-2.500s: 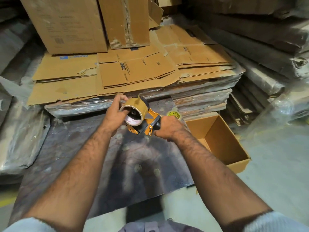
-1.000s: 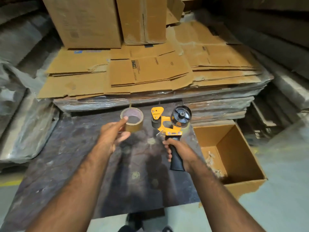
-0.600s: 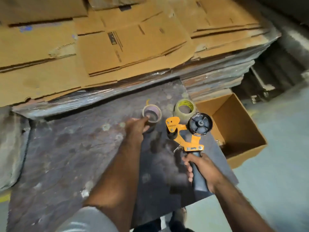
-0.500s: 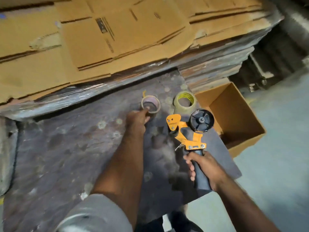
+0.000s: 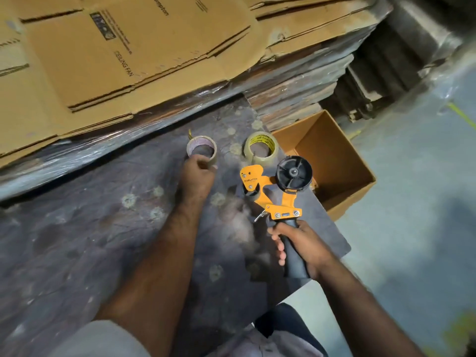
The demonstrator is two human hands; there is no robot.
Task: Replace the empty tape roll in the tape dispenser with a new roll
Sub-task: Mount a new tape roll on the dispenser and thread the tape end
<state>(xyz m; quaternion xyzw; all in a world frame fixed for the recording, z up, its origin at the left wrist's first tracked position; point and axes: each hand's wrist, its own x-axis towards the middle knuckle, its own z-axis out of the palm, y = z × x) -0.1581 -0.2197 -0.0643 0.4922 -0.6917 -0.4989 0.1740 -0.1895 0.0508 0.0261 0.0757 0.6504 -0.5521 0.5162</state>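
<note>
My right hand [image 5: 301,243] grips the black handle of the orange tape dispenser [image 5: 273,197], held upright above the dark wrapped surface [image 5: 77,240]; its black spool hub [image 5: 294,172] is bare. My left hand [image 5: 197,173] reaches forward, fingers on the near rim of the nearly empty tape roll [image 5: 201,148], which stands on the surface. A fuller roll of clear tape [image 5: 261,148] with a yellow-printed core sits just to its right, untouched.
Flattened cardboard cartons [image 5: 116,60] are stacked behind the surface, on plastic-wrapped bundles. An open brown cardboard box [image 5: 334,161] stands on the grey floor [image 5: 412,202] to the right of the surface.
The empty roll came off the dispenser in my left hand and was set down on the surface beside the fuller roll. My right hand shifted to the handle, holding the dispenser upright.
</note>
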